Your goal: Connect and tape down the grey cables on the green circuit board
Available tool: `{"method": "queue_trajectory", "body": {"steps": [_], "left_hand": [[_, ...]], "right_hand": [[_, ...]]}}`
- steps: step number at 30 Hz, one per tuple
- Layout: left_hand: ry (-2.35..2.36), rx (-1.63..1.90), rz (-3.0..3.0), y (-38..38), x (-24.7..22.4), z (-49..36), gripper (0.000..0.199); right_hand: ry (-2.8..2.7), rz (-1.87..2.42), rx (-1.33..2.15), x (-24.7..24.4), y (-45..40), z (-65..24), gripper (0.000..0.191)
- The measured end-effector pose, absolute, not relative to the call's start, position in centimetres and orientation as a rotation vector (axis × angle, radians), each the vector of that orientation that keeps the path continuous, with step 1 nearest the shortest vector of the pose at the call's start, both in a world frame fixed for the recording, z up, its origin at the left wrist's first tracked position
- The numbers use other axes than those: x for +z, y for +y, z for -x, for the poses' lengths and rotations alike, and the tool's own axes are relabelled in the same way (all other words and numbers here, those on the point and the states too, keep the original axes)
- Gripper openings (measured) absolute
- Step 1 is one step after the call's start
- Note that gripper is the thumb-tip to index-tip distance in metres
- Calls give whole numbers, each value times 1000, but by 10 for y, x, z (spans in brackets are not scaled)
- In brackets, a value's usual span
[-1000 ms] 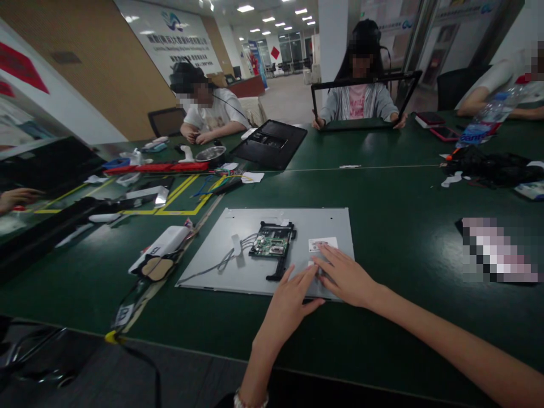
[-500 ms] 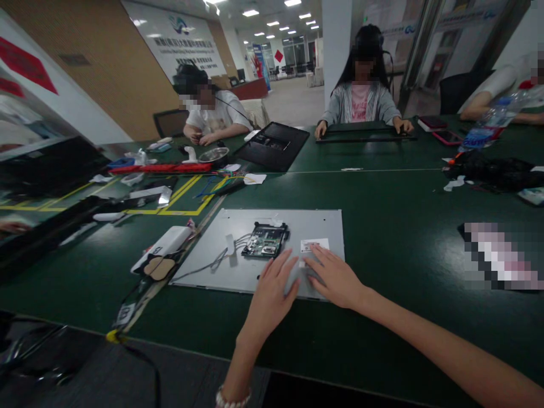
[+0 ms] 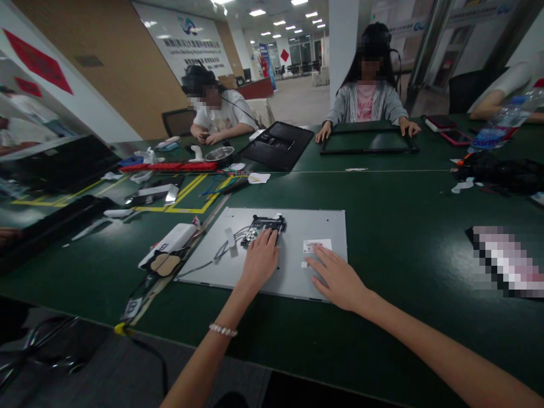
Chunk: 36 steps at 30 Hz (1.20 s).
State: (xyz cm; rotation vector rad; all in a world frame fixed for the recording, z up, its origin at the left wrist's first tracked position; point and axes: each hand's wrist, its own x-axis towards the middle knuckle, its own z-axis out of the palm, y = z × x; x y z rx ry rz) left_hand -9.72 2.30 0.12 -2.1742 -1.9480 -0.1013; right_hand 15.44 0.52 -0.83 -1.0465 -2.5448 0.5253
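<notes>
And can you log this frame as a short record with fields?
left hand: fingers over the circuit board, partly hiding it
right hand: fingers spread, at the white label
grey panel: flat on the green table, under board and label
grey cables: left of the board
across: a co-worker's hands at a black frame

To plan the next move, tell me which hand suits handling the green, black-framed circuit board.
Likely left: the left hand reaches over the circuit board, while the right hand lies at the rectangular white label, apart from it.
</notes>
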Motion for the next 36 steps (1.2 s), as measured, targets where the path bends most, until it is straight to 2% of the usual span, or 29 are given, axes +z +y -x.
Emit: {"method": "queue_trajectory", "body": {"steps": [18, 25, 28, 32, 36], "left_hand": [[-2089, -71, 2063, 82, -4, 139, 47], [-1903, -176, 2129, 91, 5, 122, 47], [-1795, -106, 2201, 104, 6, 107, 43], [-1829, 18, 2169, 123, 4, 87, 40], [-1940, -13, 2087, 134, 8, 74, 39]], "right_hand": [[-2553, 1043, 551, -6, 6, -155, 51], [-2565, 1048, 558, -6, 6, -155, 52], [-2567, 1053, 548, -5, 6, -154, 52], [-2565, 1053, 541, -5, 6, -154, 51], [-2555, 1046, 555, -5, 6, -155, 51]]}}
